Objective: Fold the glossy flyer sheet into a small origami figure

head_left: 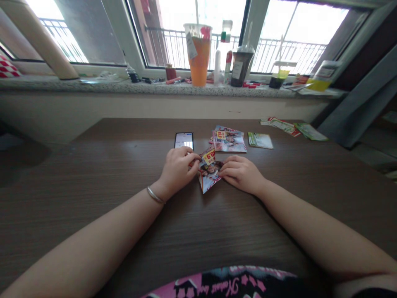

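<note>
Between both hands is a colourful printed flyer (210, 170), tilted, with a yellow price box near its top and a pointed corner toward me. My left hand (179, 169), a silver bangle at its wrist, pinches the flyer's left edge. On the opposite edge, the fingers of my right hand (242, 173) are closed on the paper. Just beyond lie similar printed flyers (231, 140), overlapping on the table. A phone (184, 140) with a lit screen rests face up behind my left hand, which hides its near end.
On the brown table (108, 174), a small green-and-white paper stack (260, 140) lies right of the flyers. Farther right are more leaflets (283, 126). The windowsill (149, 87) holds a tall orange drink cup (199, 58), a dark drink cup (242, 66) and several bottles and pens.
</note>
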`<state>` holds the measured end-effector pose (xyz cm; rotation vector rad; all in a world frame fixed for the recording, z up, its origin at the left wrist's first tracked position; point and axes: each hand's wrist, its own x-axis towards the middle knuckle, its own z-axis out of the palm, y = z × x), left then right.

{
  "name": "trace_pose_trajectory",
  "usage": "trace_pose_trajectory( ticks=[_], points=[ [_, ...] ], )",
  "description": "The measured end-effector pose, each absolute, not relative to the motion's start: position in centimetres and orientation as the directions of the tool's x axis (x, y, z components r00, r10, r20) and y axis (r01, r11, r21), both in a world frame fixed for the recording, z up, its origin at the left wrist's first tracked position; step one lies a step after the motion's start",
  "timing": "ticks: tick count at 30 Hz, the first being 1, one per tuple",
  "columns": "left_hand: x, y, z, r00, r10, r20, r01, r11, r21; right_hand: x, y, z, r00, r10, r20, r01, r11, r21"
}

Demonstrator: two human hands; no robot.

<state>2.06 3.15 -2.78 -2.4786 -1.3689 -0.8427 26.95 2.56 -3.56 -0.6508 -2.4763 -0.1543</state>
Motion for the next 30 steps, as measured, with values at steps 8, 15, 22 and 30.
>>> trace_pose_trajectory(
  ticks=[8,15,22,30],
  points=[
    [2.43,2.41,-2.77,0.488,0.68,0.547,0.821,-0.57,-0.023,26.9,2.39,-3.14,-0.8,0.396,0.451,0.449,0.893,0.012],
    [2.28,2.73,-2.73,0.661,0.569,0.49,0.664,-0.747,-0.029,26.98,2.51,-3.36,-0.792,0.432,0.432,0.46,0.887,-0.042],
    [2.37,2.73,-2.62,0.833,0.416,0.365,0.424,-0.904,0.063,27.21,2.87,-3.78,-0.756,0.481,0.444,0.511,0.857,-0.059],
    [2.4,2.59,-2.31,0.87,0.394,0.297,0.371,-0.919,0.134,27.1,2.95,-3.88,-0.675,0.552,0.49,0.565,0.813,-0.137]
  ],
)
